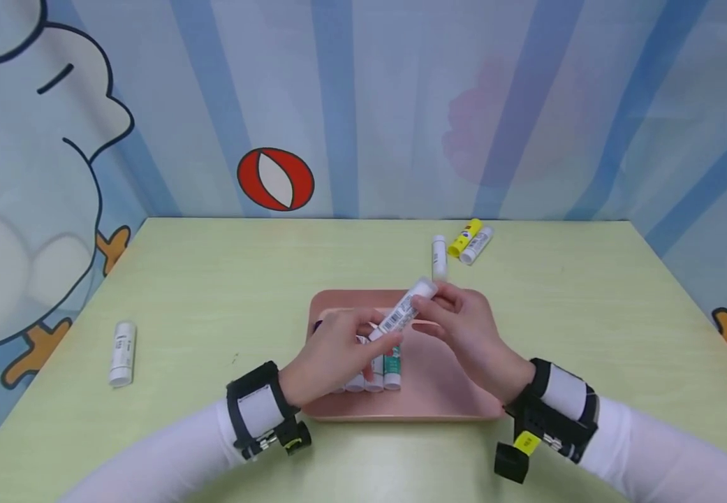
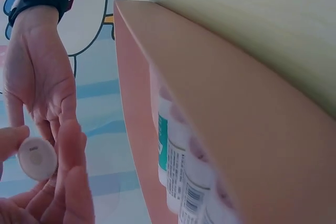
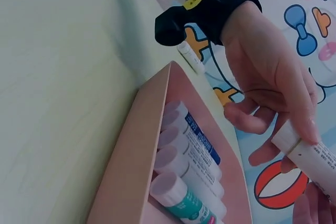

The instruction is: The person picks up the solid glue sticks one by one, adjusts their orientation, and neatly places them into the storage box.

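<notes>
Green table w/ pink tray (image 1: 451,409): left hand (image 1: 332,353) & right hand (image 1: 470,332) both pinch glue stick (image 1: 403,312).

Left hand (image 2: 37,203) fingers pinch white glue stick (image 2: 37,158) end at 8 o'clock; right hand (image 2: 39,77) above; sticks (image 2: 176,166) inside pink tray (image 2: 210,77).

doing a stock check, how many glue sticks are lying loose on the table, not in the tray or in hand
4. One lies alone at the left. Three sit behind the pink tray: a white one, a yellow one and a white one beside it. None seem hidden.
</notes>
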The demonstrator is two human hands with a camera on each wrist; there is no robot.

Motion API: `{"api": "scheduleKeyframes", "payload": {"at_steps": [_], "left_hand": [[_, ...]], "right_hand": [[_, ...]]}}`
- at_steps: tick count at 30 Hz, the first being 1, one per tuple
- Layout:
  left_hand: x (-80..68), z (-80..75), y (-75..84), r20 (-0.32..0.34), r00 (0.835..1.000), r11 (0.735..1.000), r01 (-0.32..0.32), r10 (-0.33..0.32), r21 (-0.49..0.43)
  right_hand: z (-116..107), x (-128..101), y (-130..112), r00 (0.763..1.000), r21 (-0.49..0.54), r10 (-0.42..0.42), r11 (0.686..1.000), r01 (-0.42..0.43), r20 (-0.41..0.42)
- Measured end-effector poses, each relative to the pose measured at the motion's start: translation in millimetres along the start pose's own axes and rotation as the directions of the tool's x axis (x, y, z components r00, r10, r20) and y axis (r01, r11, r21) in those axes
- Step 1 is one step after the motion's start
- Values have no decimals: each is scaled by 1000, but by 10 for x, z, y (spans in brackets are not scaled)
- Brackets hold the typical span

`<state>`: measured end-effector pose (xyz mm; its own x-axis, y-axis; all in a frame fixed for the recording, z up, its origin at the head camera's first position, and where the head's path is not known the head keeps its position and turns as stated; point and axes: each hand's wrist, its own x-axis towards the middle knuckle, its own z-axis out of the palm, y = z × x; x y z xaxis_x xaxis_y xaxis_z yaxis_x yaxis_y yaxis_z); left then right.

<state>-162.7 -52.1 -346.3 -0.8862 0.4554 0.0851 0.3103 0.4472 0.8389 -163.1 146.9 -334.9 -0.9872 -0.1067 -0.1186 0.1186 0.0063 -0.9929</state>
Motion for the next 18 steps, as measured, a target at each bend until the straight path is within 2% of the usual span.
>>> {"api": "scheduleKeyframes", "payload": {"at_steps": [2, 5, 9, 12, 16, 18], "left_hand": [[-2, -18, -21, -13, 1000, 998, -18, 19, 68], [-19, -90, -71, -37, 999, 983, -3, 10, 184], [-72, -282, -184, -83, 995, 940, 73, -48, 332], [-113, -444, -302, -113, 989, 889, 134, -94, 439], [-143, -582, -454, -110, 976, 825, 220, -190, 520], [-147, -605, -520, -92, 966, 809, 254, -243, 530]], "right_hand": [[-21, 14, -2, 1000, -32, -6, 999, 6, 11], [-113, 50, -30, 999, -117, -30, 993, 34, 38], [-329, 109, -80, 994, -279, -86, 955, 100, 65], [-500, 154, -94, 991, -436, -111, 890, 134, 78], [-670, 203, -75, 991, -635, -83, 762, 129, 102], [-719, 215, -51, 991, -702, -54, 701, 124, 121]]}}
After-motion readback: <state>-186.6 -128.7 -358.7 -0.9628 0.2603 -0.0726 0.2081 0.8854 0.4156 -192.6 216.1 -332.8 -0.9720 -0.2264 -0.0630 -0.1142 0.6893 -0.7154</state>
